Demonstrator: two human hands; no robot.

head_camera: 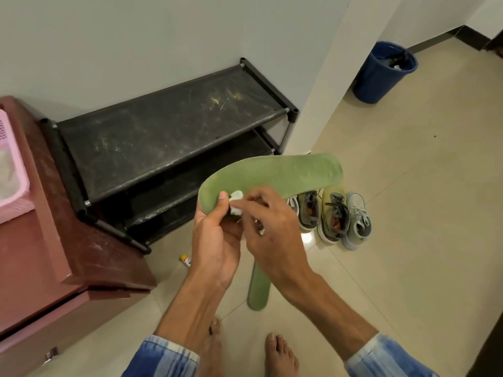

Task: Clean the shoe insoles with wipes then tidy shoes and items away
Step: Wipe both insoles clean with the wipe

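My left hand (215,235) grips the heel end of a green insole (275,174) that curves up and to the right in mid-air. My right hand (269,227) pinches a small white wipe (236,198) against the insole near my left thumb. A second green insole (258,289) hangs below my hands, its top hidden behind them; which hand holds it I cannot tell. Several grey and yellowish sneakers (334,216) stand in a row on the tiled floor just beyond my hands.
A black shoe rack (168,126) stands against the wall. A maroon cabinet (54,254) at left carries a pink basket (11,172). A blue bin (381,72) sits far right. A small tube (185,261) lies on the floor. My bare feet (280,355) are below.
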